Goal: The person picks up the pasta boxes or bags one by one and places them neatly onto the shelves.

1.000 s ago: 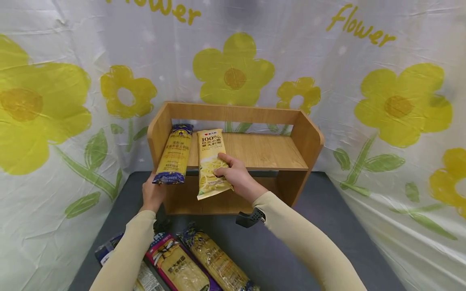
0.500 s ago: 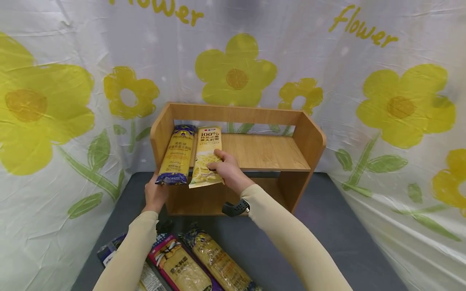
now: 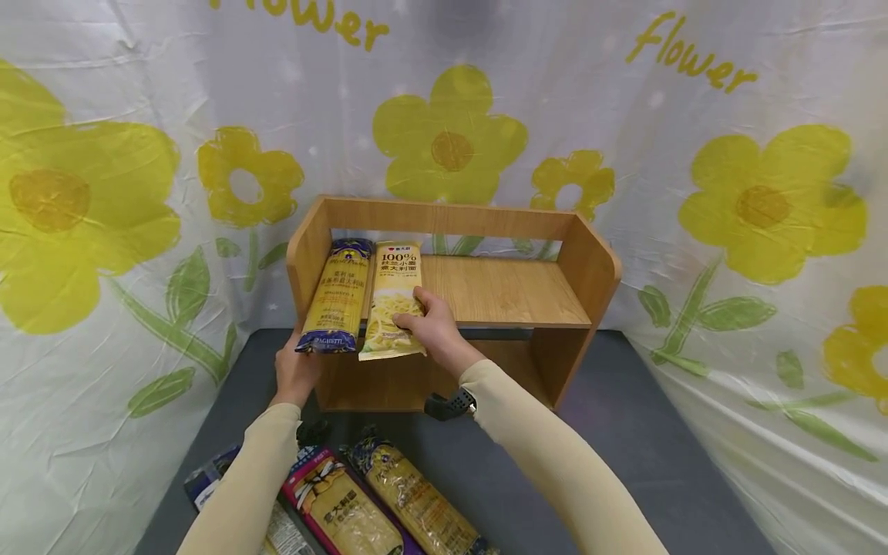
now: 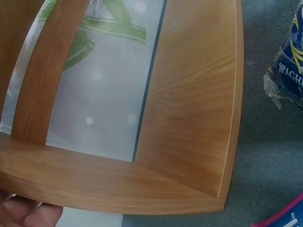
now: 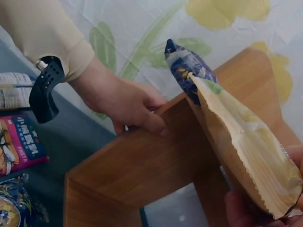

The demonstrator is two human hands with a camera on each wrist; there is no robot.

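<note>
My right hand (image 3: 438, 330) pinches the right edge of a pale yellow pasta packet (image 3: 394, 297), thumb on its front. The packet lies on the upper board of a wooden shelf (image 3: 506, 289), its lower end over the front edge. Close on its left is a blue-and-yellow spaghetti packet (image 3: 338, 289) along the left side panel. My left hand (image 3: 297, 371) grips that side panel (image 5: 156, 142) low down; the right wrist view shows the thumb inside and fingers outside. In the left wrist view only some fingertips (image 4: 45, 215) show, at the panel's outer edge.
On the dark table (image 3: 590, 462) in front lie a pink-edged pasta packet (image 3: 354, 512), a clear spaghetti packet (image 3: 423, 493) and a blue-white packet (image 3: 208, 474) partly under my left sleeve. A flowered curtain (image 3: 749, 324) surrounds the table behind and at both sides.
My right hand has moved the pale yellow packet left and inward, up beside the spaghetti packet. In the last half second it has hardly moved. The left hand stays at the side panel.
</note>
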